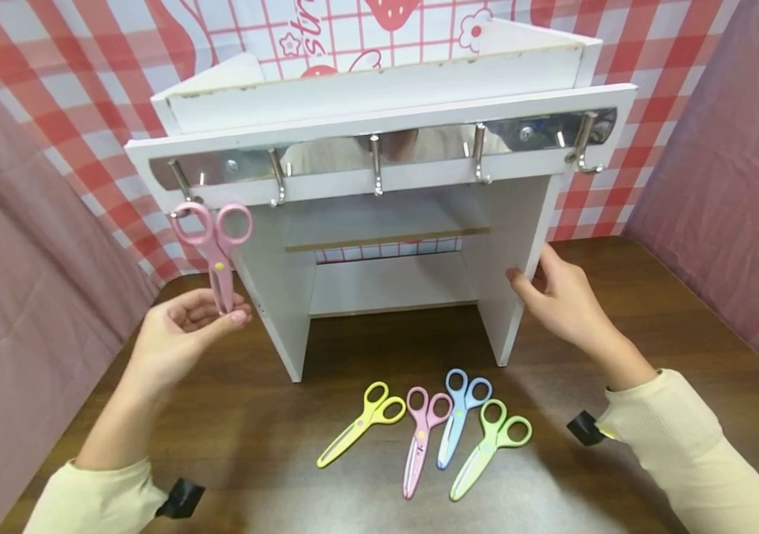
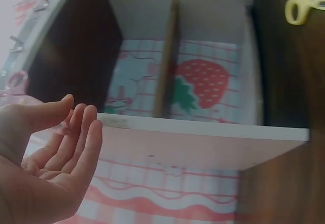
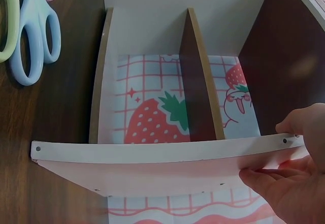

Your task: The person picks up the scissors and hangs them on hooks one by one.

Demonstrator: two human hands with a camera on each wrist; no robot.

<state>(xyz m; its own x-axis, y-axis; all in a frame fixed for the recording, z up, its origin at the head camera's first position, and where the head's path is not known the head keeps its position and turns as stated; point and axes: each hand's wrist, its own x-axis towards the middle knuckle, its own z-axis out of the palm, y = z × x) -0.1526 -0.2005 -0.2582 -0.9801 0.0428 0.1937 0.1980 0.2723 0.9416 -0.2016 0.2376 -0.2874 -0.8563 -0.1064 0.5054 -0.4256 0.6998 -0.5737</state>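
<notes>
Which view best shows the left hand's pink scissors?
The head view: it shows the pink scissors nearly whole and clear. The left wrist view catches only a blurred part by its left edge; the right wrist view, none of that pair.

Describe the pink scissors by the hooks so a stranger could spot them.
Find the white shelf unit on the table, then the metal strip along its upper front. By the leftmost hook are the pink scissors, pointing down into the left hand. Unlike the other pink pair, flat on the table, these are upright.
</notes>
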